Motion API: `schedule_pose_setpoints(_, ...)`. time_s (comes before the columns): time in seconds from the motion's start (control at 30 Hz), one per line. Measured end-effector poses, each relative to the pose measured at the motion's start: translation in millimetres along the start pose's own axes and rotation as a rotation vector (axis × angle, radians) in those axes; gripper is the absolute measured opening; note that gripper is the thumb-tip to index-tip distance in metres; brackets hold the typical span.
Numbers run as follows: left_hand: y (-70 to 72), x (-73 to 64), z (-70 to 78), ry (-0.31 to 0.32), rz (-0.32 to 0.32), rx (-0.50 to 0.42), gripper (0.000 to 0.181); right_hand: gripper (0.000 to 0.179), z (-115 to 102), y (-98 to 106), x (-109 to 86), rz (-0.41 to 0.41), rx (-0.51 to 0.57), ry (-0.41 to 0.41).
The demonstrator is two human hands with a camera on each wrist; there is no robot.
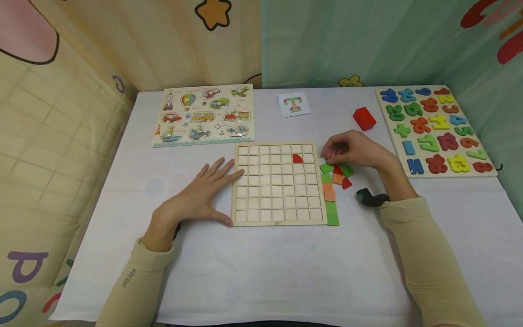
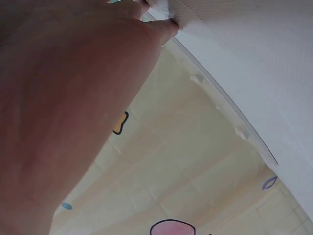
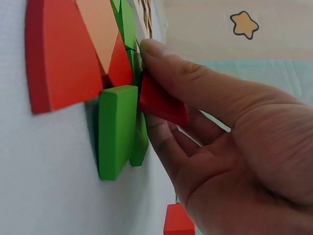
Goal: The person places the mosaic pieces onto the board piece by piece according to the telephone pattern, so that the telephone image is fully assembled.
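Observation:
A wooden grid board (image 1: 282,223) lies in the middle of the table, with one red quarter-round tile (image 1: 297,158) in a cell at its upper right. My left hand (image 1: 200,193) is spread beside it, fingertips and thumb at the board's left edge. Just right of the board, my right hand (image 1: 355,147) pinches a red tile (image 3: 161,100) with curved side between thumb and fingers, over a loose pile. Around that hand are green tiles (image 3: 117,132), an orange tile (image 1: 328,193) and other red tiles (image 3: 63,58).
A card (image 1: 294,105) printed with a green-and-red T shape lies behind the board. Near it sits a red block (image 1: 364,119). A vehicle picture puzzle (image 1: 184,127) is at back left, and a number puzzle (image 1: 449,174) at right. Curtains hang behind the table.

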State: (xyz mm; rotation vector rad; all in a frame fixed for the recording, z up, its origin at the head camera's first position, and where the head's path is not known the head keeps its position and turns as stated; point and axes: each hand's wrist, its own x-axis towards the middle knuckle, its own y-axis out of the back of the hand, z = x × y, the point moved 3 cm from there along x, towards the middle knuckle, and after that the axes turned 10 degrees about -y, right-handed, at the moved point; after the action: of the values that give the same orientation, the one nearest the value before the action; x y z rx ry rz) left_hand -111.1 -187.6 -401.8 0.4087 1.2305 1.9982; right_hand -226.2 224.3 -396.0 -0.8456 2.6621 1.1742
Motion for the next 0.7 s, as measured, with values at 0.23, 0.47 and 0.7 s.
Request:
schedule_pose_setpoints(0.23,0.3,-0.5,1.6,0.001,-0.003,-0.002,0.131,0.027,-2,2,-1.2,0.162,0.054,-0.038)
schedule_pose_setpoints(0.47,0.5,-1.0,3.9,0.007,-0.008,-0.004,0.131,0.033,-16,-3,-1.9,0.279,0.135,-0.041)
schedule_pose_setpoints(0.7,1.8,-1.2,3.6,0.011,-0.014,-0.005,0.130,0.029,-48,-19,18.9,0.241,0.109,0.009)
